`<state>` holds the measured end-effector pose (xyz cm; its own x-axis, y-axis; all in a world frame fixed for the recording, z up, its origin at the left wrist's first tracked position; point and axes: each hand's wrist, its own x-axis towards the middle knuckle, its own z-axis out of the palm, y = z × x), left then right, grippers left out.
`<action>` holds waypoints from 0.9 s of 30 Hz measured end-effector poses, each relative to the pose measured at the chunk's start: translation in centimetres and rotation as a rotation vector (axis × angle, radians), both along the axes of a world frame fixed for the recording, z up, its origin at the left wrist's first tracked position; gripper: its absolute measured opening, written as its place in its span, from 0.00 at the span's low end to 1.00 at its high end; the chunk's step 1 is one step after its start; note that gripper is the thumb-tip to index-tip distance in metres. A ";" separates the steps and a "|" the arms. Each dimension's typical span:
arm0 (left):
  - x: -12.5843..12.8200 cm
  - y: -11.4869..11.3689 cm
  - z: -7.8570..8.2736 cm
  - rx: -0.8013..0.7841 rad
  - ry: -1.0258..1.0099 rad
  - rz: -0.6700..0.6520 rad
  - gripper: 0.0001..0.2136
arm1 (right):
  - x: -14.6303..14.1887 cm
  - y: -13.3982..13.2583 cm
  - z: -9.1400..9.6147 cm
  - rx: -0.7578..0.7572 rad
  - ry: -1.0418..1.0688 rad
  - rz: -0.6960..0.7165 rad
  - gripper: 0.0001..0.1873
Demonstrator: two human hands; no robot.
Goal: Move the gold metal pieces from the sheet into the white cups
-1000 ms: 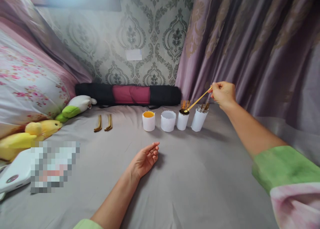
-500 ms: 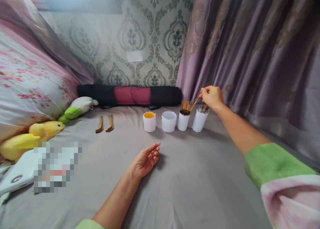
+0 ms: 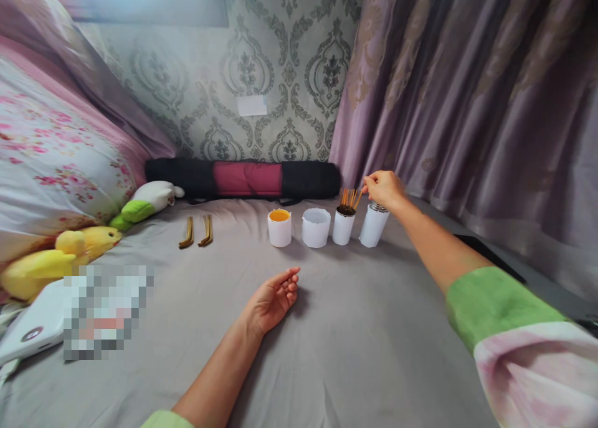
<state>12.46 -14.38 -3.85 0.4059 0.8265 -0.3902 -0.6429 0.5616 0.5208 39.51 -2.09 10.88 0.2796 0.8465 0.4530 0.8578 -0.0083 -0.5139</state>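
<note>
My right hand (image 3: 384, 188) pinches a thin orange stick (image 3: 359, 199) by its upper end. The stick leans at the rim of a white-wrapped container (image 3: 344, 228), where several similar sticks (image 3: 348, 197) stand upright. Directly below the hand is a taller white-wrapped jar (image 3: 373, 227), its mouth partly hidden by my fingers. Resting side-down on the grey sheet, my left hand (image 3: 276, 298) is empty, its fingers loosely curled and the index finger stretched out. A wide white container (image 3: 316, 230) and one with an orange inside (image 3: 280, 231) stand beyond it.
Two bundles of thin bent brown-gold pieces (image 3: 205, 232) lie on the sheet (image 3: 355, 347) to the left. Plush toys (image 3: 88, 244) and a white device (image 3: 35, 322) are along the left side. A black and maroon roll (image 3: 247, 179) lies against the wall; curtains (image 3: 458, 104) hang right.
My right hand has moved left and down with the stick, which now sits closer to the upright sticks and more steeply. My left hand has stayed in place.
</note>
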 end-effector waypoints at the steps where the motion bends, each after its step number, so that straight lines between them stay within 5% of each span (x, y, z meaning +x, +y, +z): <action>1: 0.0 0.0 0.0 0.001 0.002 0.000 0.08 | -0.1 0.0 -0.1 -0.011 0.002 0.001 0.12; 27: 0.2 -0.1 0.4 -0.016 0.010 0.010 0.07 | 0.2 2.3 -3.7 -0.104 -0.054 -0.019 0.14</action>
<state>12.68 -14.50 -3.46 0.3938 0.8241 -0.4072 -0.6432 0.5635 0.5184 39.69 0.20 7.20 0.2733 0.8847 0.3776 0.8836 -0.0757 -0.4621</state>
